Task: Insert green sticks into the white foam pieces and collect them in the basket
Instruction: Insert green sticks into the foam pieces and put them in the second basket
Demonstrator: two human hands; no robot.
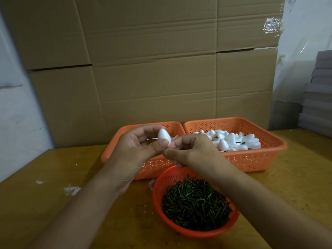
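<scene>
My left hand (pixel 136 146) pinches a white egg-shaped foam piece (pixel 163 136) between thumb and fingers, pointed end up, above the left orange basket (pixel 125 133). My right hand (pixel 188 150) meets it from the right, fingertips curled at the foam's base; whether they pinch a stick is hidden. A round orange bowl (pixel 159 187) of several green sticks (pixel 195 203) sits below the hands. The right orange basket (pixel 251 159) holds several foam pieces with sticks (pixel 233 141).
Both baskets stand side by side on a yellow wooden table (pixel 53 177) against a wall of cardboard boxes (pixel 152 69). White foam crumbs (pixel 71 189) lie on the table at the left. Grey stacked sheets (pixel 318 97) sit at the right.
</scene>
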